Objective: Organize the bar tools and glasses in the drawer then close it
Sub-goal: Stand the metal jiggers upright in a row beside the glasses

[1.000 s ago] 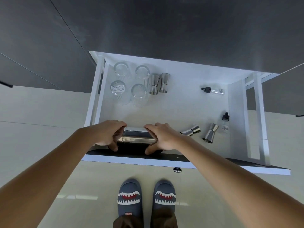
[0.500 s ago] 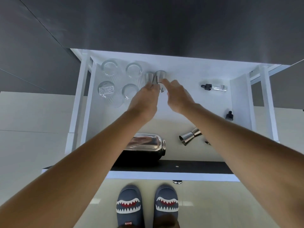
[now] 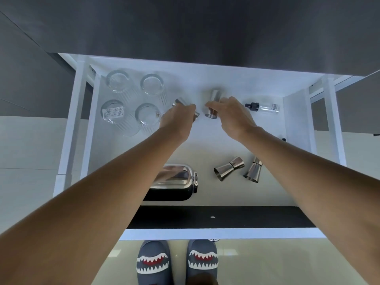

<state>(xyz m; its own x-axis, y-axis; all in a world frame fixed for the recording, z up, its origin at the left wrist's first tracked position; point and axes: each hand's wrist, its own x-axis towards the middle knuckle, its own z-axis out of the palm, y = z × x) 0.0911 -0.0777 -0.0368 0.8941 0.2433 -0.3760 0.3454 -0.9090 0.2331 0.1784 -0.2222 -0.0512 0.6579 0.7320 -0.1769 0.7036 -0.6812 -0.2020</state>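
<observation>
While the drawer (image 3: 296, 118) stands open, each hand's grip clasps a jigger: left hand (image 3: 178, 120), right hand (image 3: 232, 116).

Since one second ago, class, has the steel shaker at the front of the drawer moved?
Yes. The shaker was held crosswise in both hands against the drawer's dark front panel; now it lies released, slightly farther back.

The drawer (image 3: 296, 112) held four glasses (image 3: 153, 84), four jiggers (image 3: 229, 168), one shaker (image 3: 176, 178), two dropper bottles (image 3: 263, 106)
</observation>
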